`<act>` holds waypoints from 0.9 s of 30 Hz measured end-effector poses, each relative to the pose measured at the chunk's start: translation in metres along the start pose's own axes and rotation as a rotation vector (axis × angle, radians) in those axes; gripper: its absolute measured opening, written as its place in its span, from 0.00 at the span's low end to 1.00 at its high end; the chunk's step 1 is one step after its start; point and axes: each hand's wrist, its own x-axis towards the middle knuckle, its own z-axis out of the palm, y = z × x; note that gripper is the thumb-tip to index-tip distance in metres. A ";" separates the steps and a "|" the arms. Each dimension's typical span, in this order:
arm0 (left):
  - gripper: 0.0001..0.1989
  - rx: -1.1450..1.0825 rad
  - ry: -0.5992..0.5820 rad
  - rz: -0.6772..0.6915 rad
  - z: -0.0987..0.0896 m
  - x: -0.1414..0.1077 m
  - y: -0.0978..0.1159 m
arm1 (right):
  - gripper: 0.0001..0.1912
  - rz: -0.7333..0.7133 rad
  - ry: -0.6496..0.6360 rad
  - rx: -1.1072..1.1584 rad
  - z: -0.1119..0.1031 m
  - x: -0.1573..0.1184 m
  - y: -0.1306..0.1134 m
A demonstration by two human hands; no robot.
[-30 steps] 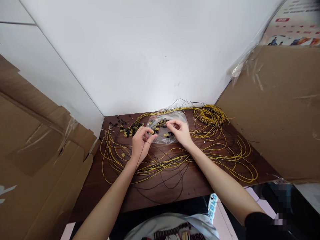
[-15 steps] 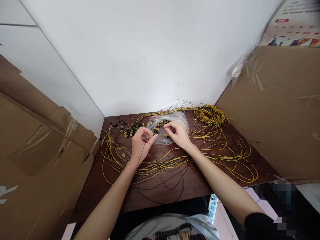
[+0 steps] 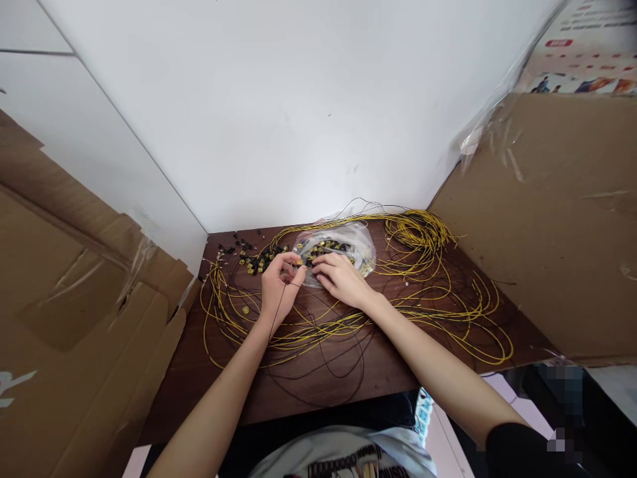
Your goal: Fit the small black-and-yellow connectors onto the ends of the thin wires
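My left hand (image 3: 281,284) pinches a small yellow cap-like part (image 3: 299,263) between thumb and fingers. A thin black wire (image 3: 279,307) runs from that hand down over the wrist. My right hand (image 3: 341,277) is just to the right, palm down, its fingers slightly bent and apart at the near edge of a clear plastic bag (image 3: 365,240). Its thumb is hidden, and I see nothing held there. Inside the bag lie several small yellow and black parts (image 3: 328,245). Left of my left hand is a pile of black and yellow connectors (image 3: 261,259).
Yellow and black wires (image 3: 343,324) stretch across the brown table (image 3: 199,388) under my forearms. A coiled yellow bundle (image 3: 423,229) lies at the back right. Cardboard (image 3: 74,305) stands on the left, more cardboard (image 3: 562,226) on the right, and a white wall (image 3: 318,119) behind.
My right hand has moved left and slightly down, closer to my left hand, and its fingers have spread from a near pinch. My left hand has barely shifted.
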 end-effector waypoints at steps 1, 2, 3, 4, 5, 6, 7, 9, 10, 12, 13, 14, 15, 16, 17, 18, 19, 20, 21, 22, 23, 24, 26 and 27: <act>0.09 0.008 0.000 0.005 0.000 0.000 0.000 | 0.08 0.012 0.001 -0.009 -0.001 0.000 0.001; 0.09 0.017 -0.002 0.012 0.000 0.000 0.000 | 0.08 0.028 0.003 -0.018 -0.001 0.000 0.001; 0.10 0.026 -0.005 0.020 0.000 0.000 0.001 | 0.08 0.047 0.005 -0.028 -0.002 0.000 0.002; 0.09 0.037 -0.009 0.029 -0.001 0.000 0.001 | 0.08 0.066 0.008 -0.037 -0.003 0.000 0.003; 0.09 0.048 -0.012 0.039 -0.001 -0.001 0.002 | 0.08 0.083 0.012 -0.044 -0.003 0.000 0.005; 0.09 0.059 -0.015 0.050 -0.001 -0.001 0.002 | 0.08 0.099 0.018 -0.046 -0.004 0.000 0.006; 0.09 0.069 -0.018 0.061 -0.001 -0.001 0.003 | 0.09 0.112 0.026 -0.044 -0.004 0.000 0.007; 0.09 0.084 -0.025 0.078 -0.002 -0.001 0.004 | 0.10 0.119 0.038 -0.025 -0.005 0.000 0.010; 0.09 0.088 -0.029 0.084 -0.002 -0.001 0.004 | 0.11 0.111 0.040 -0.012 -0.004 0.000 0.010; 0.09 0.087 -0.034 0.089 -0.002 -0.001 0.004 | 0.14 0.068 0.030 0.013 -0.003 0.000 0.010; 0.09 0.083 -0.035 0.090 -0.001 -0.001 0.004 | 0.15 0.041 0.021 0.022 -0.002 0.000 0.009; 0.09 0.079 -0.037 0.089 -0.001 -0.001 0.003 | 0.15 0.018 0.013 0.028 -0.002 0.000 0.008; 0.09 0.076 -0.039 0.087 -0.001 -0.001 0.002 | 0.15 0.001 0.005 0.030 -0.001 0.000 0.007; 0.09 0.074 -0.041 0.084 -0.001 -0.001 0.002 | 0.15 -0.009 -0.001 0.028 0.000 -0.001 0.006; 0.10 0.074 -0.044 0.080 -0.001 -0.001 0.001 | 0.14 -0.011 -0.005 0.023 0.000 -0.001 0.004; 0.10 0.076 -0.048 0.075 0.000 -0.001 0.000 | 0.13 -0.008 -0.006 0.013 0.001 -0.001 0.003; 0.10 0.078 -0.053 0.069 0.000 -0.001 0.000 | 0.13 -0.001 -0.004 0.000 0.001 -0.001 0.003; 0.10 0.079 -0.057 0.063 0.000 -0.001 0.000 | 0.12 0.008 -0.002 -0.016 0.001 -0.001 0.003; 0.10 0.078 -0.061 0.055 0.000 -0.002 -0.001 | 0.11 0.019 -0.001 -0.033 0.001 -0.001 0.003; 0.10 0.075 -0.064 0.048 0.000 -0.002 -0.001 | 0.10 0.032 -0.002 -0.049 0.000 -0.001 0.003; 0.10 0.069 -0.067 0.042 0.001 -0.002 -0.001 | 0.10 0.044 -0.006 -0.062 0.000 -0.001 0.004; 0.10 0.062 -0.071 0.037 0.001 -0.002 -0.001 | 0.09 0.056 -0.010 -0.072 0.000 -0.001 0.005; 0.11 0.049 -0.080 0.030 0.001 -0.003 -0.002 | 0.08 0.079 -0.016 -0.084 0.001 0.000 0.007; 0.11 0.046 -0.085 0.026 0.001 -0.003 -0.003 | 0.07 0.088 -0.015 -0.086 0.001 0.000 0.008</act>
